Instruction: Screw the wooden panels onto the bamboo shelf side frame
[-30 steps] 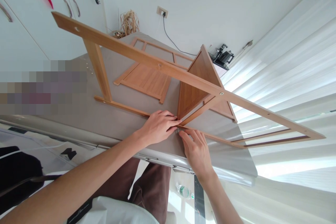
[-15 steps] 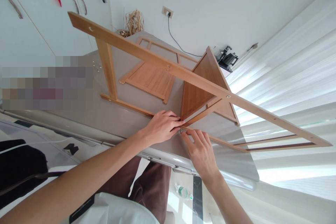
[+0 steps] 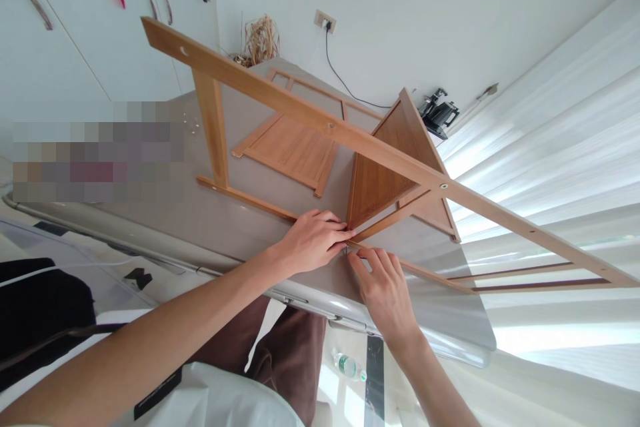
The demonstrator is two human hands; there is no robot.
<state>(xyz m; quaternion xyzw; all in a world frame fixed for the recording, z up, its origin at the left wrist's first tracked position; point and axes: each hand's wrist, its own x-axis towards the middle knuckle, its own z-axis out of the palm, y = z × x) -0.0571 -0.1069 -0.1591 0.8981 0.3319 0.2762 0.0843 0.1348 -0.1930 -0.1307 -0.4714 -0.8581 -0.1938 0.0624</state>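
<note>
A wooden frame (image 3: pixel 285 99) with long side rails stands on its edge across the table. One slatted wooden shelf panel (image 3: pixel 383 177) slants up inside it, its lower corner meeting the near rail. At that corner my left hand (image 3: pixel 314 240) is closed on the frame, fingers pressed along the rail and joint. Just right of it, my right hand (image 3: pixel 381 279) is pinched low against the near rail's outer side. A tiny metallic bit shows by its fingertips; what it holds is too small to make out.
Another slatted panel (image 3: pixel 293 153) lies flat on the grey table (image 3: pixel 215 230) behind the frame. Small shiny pieces (image 3: pixel 190 121) lie at the left. A black kettle (image 3: pixel 444 113) stands beyond, sheer curtains (image 3: pixel 560 140) hang at right, and a plastic bottle (image 3: pixel 347 365) is on the floor.
The view has shifted slightly, so the frame and room appear a little further right. Both hands keep their places at the joint, with hardly any visible finger movement.
</note>
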